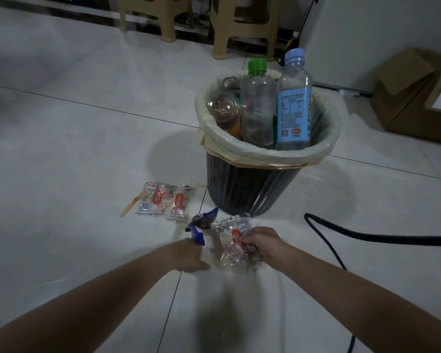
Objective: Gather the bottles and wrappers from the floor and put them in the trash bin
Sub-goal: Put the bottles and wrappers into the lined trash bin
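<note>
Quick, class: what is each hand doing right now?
Left hand: closed on the blue wrapper.
Right hand: closed on the clear wrapper.

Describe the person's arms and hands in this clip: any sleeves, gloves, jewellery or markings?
Both forearms are bare as far as the frame shows them; no sleeve edge comes into view. The left hand and the right hand wear no gloves. No watch, bracelet or ring is visible, and no markings or tattoos can be made out in the dim light.

Three bottles, four wrappers, one bin, one stick.
</note>
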